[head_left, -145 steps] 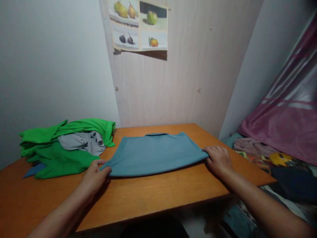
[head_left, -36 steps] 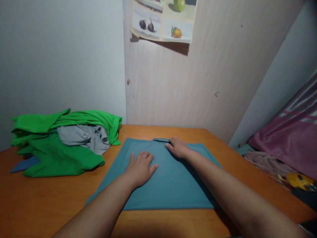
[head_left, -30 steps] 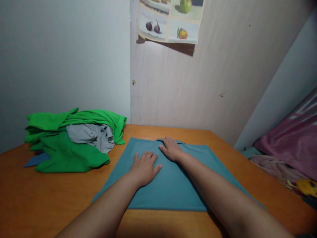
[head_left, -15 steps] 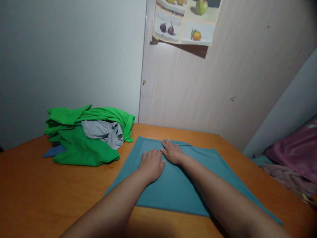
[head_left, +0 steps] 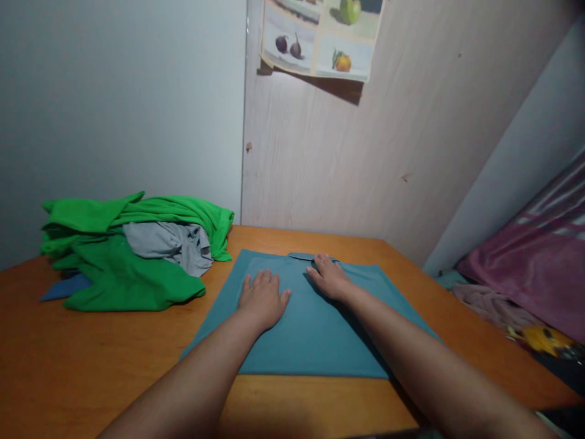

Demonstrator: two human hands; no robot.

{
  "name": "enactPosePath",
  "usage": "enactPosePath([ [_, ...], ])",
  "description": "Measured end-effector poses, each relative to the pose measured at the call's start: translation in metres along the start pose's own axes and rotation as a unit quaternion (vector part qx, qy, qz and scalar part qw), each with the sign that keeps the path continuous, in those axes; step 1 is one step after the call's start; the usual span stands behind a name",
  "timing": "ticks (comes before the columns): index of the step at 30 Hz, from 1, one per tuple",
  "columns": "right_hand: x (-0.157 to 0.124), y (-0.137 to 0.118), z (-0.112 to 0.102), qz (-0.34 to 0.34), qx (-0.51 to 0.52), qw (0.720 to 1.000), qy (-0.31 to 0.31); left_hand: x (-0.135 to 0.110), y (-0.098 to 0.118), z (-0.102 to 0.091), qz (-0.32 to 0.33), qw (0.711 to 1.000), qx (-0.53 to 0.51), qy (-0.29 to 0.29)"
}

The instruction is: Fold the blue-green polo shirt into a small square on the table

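A teal garment (head_left: pixel 315 341), folded into a flat shape, lies on the wooden table (head_left: pixel 150 366). My left hand (head_left: pixel 262 300) rests palm down on its left half, with the fingers spread. Near the far edge, my right hand (head_left: pixel 329 277) lies palm down on the cloth, its fingers stretched out close to a collar-like strip. Neither hand grips anything. My forearms cover parts of the garment's left and right sides.
At the left on the table is a loose pile of clothes: a bright green garment (head_left: pixel 183 210), a darker green one (head_left: pixel 132 274), a grey one (head_left: pixel 159 239) and a blue piece (head_left: pixel 68 286). A fruit poster (head_left: pixel 320 42) hangs on the wall behind. Pink fabric (head_left: pixel 525 274) lies at the right.
My hands have moved apart over the garment, the right one toward the right. The strip at the far edge shows more. The whole view has shifted slightly to the right.
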State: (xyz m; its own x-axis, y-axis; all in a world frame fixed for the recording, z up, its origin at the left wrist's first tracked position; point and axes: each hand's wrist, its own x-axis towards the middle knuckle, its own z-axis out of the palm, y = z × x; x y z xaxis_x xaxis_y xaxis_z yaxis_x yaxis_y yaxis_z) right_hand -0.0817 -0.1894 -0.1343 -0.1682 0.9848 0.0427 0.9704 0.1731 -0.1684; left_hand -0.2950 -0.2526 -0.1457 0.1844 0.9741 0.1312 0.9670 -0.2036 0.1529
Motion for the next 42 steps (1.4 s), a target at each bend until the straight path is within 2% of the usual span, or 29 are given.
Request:
enactPosePath([
  [7,-0.038,0.068,0.001,0.118,-0.031,0.992,-0.028,0.0,-0.001,-0.002,-0.008,1.0,-0.004,-0.005],
  [11,-0.048,0.089,0.007,0.144,-0.037,0.989,-0.021,0.001,-0.003,-0.001,-0.021,1.0,0.0,-0.012],
  [27,-0.048,0.097,0.014,0.137,-0.032,0.99,0.001,0.003,-0.014,-0.008,-0.084,0.996,-0.001,-0.038],
  [42,-0.048,0.092,0.01,0.135,-0.015,0.991,-0.002,0.004,-0.021,-0.006,-0.074,0.996,0.003,-0.042],
])
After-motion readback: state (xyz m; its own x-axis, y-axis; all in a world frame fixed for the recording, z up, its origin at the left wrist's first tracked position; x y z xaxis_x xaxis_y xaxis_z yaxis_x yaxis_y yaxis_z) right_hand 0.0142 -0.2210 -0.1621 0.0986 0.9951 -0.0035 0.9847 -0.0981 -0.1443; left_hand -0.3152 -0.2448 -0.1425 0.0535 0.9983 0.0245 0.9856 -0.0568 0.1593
